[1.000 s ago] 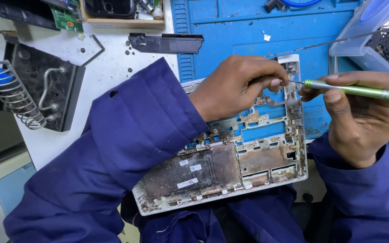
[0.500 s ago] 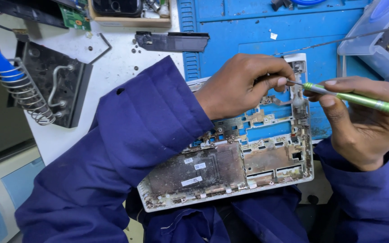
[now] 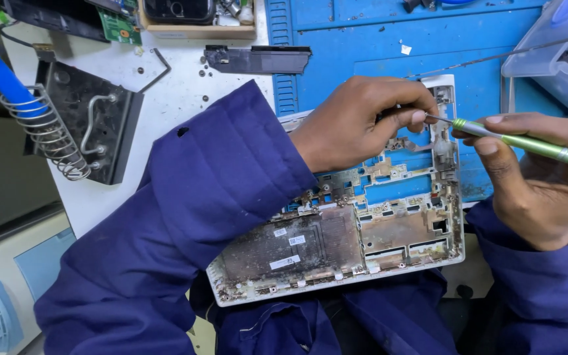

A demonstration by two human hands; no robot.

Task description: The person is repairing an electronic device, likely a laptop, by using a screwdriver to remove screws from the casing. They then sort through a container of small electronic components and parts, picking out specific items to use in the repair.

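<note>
Right hand (image 3: pixel 540 181) gripping green screwdriver (image 3: pixel 524 141), left hand (image 3: pixel 363 121) pinching its tip at laptop shell (image 3: pixel 336 243) edge

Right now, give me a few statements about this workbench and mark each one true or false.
1. The right hand holds a green screwdriver. True.
2. The left hand lies flat on the blue mat. False: its fingertips pinch at the screwdriver's tip, above the laptop shell.
3. The soldering iron stand is at the left. True.
4. The laptop shell is clean. False: it looks stained and grimy.
</note>
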